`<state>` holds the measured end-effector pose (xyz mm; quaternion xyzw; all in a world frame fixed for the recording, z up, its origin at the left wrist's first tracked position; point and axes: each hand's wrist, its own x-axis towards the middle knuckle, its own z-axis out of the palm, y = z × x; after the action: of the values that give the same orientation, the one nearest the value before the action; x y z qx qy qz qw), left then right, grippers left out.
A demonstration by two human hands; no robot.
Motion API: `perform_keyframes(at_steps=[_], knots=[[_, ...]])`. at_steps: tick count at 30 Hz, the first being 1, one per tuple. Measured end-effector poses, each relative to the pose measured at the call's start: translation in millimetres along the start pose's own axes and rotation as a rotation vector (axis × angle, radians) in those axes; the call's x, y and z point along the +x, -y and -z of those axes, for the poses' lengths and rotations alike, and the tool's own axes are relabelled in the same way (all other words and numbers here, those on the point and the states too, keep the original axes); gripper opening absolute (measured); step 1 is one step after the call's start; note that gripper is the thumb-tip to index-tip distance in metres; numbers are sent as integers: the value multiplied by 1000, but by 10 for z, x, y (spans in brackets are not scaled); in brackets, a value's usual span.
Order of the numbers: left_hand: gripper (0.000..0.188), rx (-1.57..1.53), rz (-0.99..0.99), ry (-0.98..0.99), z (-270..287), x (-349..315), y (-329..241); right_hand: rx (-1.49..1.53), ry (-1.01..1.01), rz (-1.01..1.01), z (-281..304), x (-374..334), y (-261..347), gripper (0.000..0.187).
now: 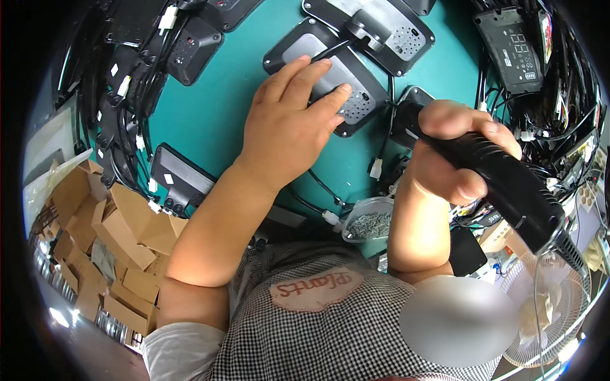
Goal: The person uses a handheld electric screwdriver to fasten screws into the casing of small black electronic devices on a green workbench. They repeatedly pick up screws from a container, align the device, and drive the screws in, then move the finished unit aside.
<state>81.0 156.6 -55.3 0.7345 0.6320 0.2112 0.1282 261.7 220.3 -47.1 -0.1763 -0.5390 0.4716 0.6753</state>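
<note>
My left hand (283, 130) lies palm down with its fingers spread on a black device housing (359, 98) with a grey back plate and a dotted patch of holes. A black cable runs across that housing beside the fingertips. In my right hand (438, 159), a black electric screwdriver (508, 178) is gripped by its ribbed body. The tool points left, its front end over another dark housing (416, 96); its tip cannot be made out. Just beyond the left hand is a similar housing (406, 44) with a round black bracket (370, 28) on it.
A tub of small screws (370, 225) stands at the near edge of the green mat (229, 120). Cabled housings (187, 51) crowd the left; a display unit (511, 54) and tangled wires lie right. Cardboard boxes (127, 235) are at lower left, a fan (546, 311) at lower right.
</note>
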Motion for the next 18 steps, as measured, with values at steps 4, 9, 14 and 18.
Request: perform_keyframes(at_steps=[4, 9, 14, 18], knots=[[39, -26, 1, -1, 6, 0, -15, -160, 117, 19, -25, 24, -36, 63], [40, -28, -11, -17, 4, -6, -13, -124, 104, 3, -22, 19, -77, 61], [39, -32, -27, -56, -13, -11, -15, -103, -2, -51, 39, -82, -40, 55], [37, -68, -21, -60, 10, -10, -35, -73, -257, -122, -25, -2, 41, 53]])
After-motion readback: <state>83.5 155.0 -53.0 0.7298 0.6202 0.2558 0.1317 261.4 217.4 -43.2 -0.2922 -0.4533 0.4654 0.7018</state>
